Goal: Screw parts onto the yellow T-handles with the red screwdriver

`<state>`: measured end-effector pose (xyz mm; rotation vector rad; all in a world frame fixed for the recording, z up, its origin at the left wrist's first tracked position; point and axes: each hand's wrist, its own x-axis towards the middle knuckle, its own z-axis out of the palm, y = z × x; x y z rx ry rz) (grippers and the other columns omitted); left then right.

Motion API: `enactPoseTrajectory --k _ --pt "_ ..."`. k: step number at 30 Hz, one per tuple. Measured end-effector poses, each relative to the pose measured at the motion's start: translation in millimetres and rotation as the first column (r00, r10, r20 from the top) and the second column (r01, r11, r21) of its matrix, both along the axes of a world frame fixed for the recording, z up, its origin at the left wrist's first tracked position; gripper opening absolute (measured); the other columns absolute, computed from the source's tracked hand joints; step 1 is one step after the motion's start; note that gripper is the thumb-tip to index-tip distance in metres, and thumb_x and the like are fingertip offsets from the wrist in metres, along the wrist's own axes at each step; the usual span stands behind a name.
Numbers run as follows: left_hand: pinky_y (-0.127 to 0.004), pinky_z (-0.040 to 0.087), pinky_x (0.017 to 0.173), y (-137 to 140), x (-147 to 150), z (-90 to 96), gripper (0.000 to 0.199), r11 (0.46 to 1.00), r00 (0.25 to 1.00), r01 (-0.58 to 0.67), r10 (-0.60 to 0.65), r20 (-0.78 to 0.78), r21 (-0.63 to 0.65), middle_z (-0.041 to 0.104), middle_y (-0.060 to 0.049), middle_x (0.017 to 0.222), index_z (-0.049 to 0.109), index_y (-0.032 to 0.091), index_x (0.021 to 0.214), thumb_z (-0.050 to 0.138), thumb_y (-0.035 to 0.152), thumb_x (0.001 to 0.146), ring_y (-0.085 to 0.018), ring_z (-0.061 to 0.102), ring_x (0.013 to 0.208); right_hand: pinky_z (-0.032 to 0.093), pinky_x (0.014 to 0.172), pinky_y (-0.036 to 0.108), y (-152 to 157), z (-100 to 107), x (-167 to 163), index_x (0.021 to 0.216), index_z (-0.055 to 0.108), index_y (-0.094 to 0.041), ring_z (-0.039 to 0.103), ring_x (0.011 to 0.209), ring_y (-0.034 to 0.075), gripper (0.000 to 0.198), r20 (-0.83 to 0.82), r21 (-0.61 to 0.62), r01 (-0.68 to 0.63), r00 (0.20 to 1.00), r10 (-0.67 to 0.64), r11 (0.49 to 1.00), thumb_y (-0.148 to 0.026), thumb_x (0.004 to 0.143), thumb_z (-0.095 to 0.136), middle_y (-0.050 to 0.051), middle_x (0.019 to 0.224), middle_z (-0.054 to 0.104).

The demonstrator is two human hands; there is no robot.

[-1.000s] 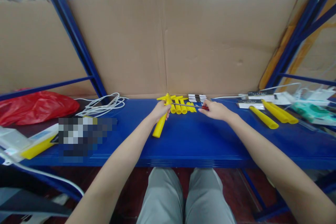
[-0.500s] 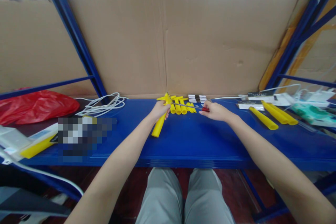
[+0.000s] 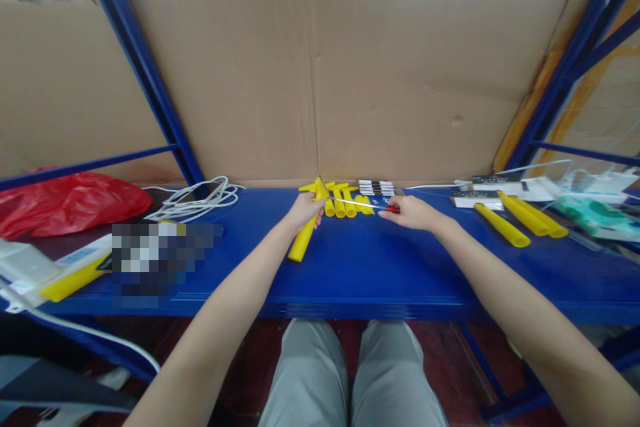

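My left hand (image 3: 301, 209) is closed around a yellow tubular handle (image 3: 302, 241), whose lower end slants down toward me over the table. A thin dark edge shows at its top end. In my right hand (image 3: 414, 212) is a screwdriver (image 3: 363, 203) with a red grip and a long metal shaft. The shaft points left, and its tip meets the upper part of the handle beside my left fingers; the exact contact is too small to make out. Behind my hands lie several similar yellow handles (image 3: 351, 208) with crosswise heads, and small yellow pieces (image 3: 367, 205).
White-and-black strips (image 3: 376, 187) are stacked at the back of the blue table (image 3: 360, 267). Yellow tubes (image 3: 503, 225) and packaging (image 3: 597, 213) lie right. Leftward are a coiled white cable (image 3: 210, 199), a red bag (image 3: 75, 203) and a blurred-out patch. A cardboard wall (image 3: 400, 87) closes the back.
The screwdriver's shaft catches the light more brightly now, and its red grip looks slightly turned. Both hands stay in nearly the same place.
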<state>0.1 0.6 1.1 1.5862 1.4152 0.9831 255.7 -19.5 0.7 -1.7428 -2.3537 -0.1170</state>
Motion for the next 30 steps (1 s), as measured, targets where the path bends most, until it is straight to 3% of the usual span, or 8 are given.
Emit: enactPoseTrajectory --k 4,8,11,19,24,30 --pt "-0.017 0.033 0.035 0.1 -0.2 0.4 0.025 1.000 1.000 -0.012 0.012 -0.017 -0.007 0.042 0.006 0.034 0.042 0.019 0.058 0.044 0.004 0.078 -0.007 0.040 0.029 0.041 0.065 0.026 3.3 -0.2 2.2 0.076 0.063 -0.016 0.062 0.075 0.019 0.034 0.013 -0.018 -0.061 0.998 0.062 0.998 -0.035 0.092 0.039 0.011 0.086 0.069" --pt "-0.018 0.034 0.035 0.8 -0.9 0.1 0.026 1.000 1.000 -0.003 0.003 -0.010 -0.009 0.043 0.006 0.034 0.042 0.018 0.056 0.045 0.005 0.078 -0.007 0.041 0.029 0.041 0.062 0.026 5.4 -4.6 2.7 0.081 0.060 -0.018 0.062 0.074 0.019 0.018 0.003 0.063 -0.019 1.000 0.018 0.998 -0.035 0.085 0.054 0.009 0.086 0.069" --pt "-0.018 0.034 0.036 1.5 -1.3 -0.5 0.027 1.000 1.000 -0.005 0.005 -0.007 -0.004 0.043 0.005 0.034 0.042 0.019 0.054 0.047 0.005 0.077 -0.008 0.042 0.030 0.038 0.057 0.025 3.4 -6.2 0.9 0.087 0.058 -0.020 0.062 0.070 0.019 0.019 -0.013 0.076 0.038 0.999 -0.037 0.996 -0.038 0.080 0.061 0.006 0.082 0.070" --pt "-0.019 0.036 0.038 0.3 -0.3 0.6 0.024 0.999 0.999 -0.032 0.031 -0.018 -0.012 0.043 0.006 0.036 0.044 0.018 0.058 0.046 0.004 0.077 -0.008 0.043 0.031 0.041 0.063 0.026 3.2 -3.0 -1.3 0.076 0.062 -0.017 0.063 0.072 0.019 0.031 0.005 -0.045 -0.041 0.999 0.041 0.998 -0.034 0.092 0.041 0.010 0.080 0.069" --pt "-0.018 0.034 0.036 -0.8 0.5 0.5 0.024 1.000 1.000 -0.021 0.020 -0.020 -0.017 0.042 0.007 0.036 0.043 0.018 0.059 0.045 0.003 0.078 -0.007 0.042 0.030 0.040 0.061 0.026 5.8 -5.4 2.3 0.081 0.060 -0.019 0.063 0.075 0.019 0.018 0.007 0.113 0.054 0.998 -0.055 0.992 -0.037 0.081 0.060 0.008 0.085 0.069" --pt "-0.016 0.033 0.035 2.5 -0.5 -2.2 0.024 1.000 1.000 0.002 -0.002 -0.025 -0.017 0.042 0.006 0.035 0.044 0.018 0.058 0.049 0.006 0.078 -0.007 0.042 0.030 0.039 0.058 0.026 2.8 -5.7 1.4 0.090 0.059 -0.020 0.064 0.074 0.021 0.023 0.008 0.057 0.084 0.996 -0.085 0.995 -0.041 0.082 0.058 0.007 0.084 0.070"
